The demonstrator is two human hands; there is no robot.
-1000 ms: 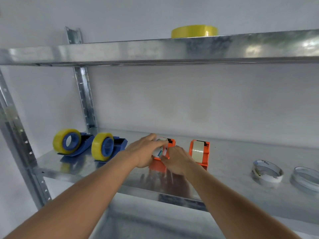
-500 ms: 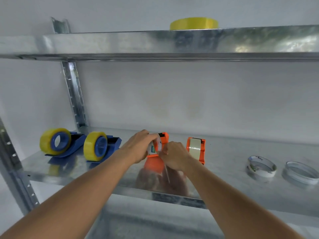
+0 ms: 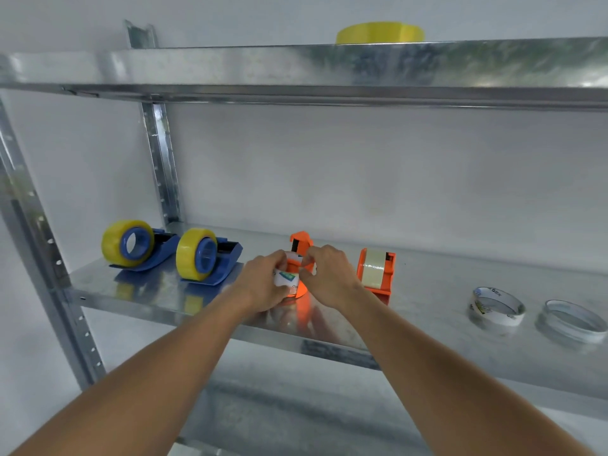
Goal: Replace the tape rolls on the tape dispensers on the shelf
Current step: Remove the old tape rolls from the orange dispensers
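An orange tape dispenser point(image 3: 301, 245) stands near the front of the metal shelf point(image 3: 427, 284), with a white-labelled tape roll point(image 3: 287, 278) in it. My left hand point(image 3: 263, 284) grips that roll from the left. My right hand point(image 3: 327, 276) pinches at the roll's right side; its fingertips hide the contact. A second orange dispenser point(image 3: 376, 273) with a clear roll stands just to the right. Two blue dispensers point(image 3: 141, 248) point(image 3: 207, 258) carrying yellow rolls sit at the left.
Two loose rolls lie at the right: a white-cored one point(image 3: 496, 306) and a clear one point(image 3: 570, 324). A yellow roll point(image 3: 380, 32) sits on the upper shelf point(image 3: 296, 67). Perforated steel uprights point(image 3: 161, 166) stand at the left.
The view shifted, so everything sits a little further right and lower. Both hands stay on the orange dispenser's roll, and the dispenser's cutter end now shows above the fingers.
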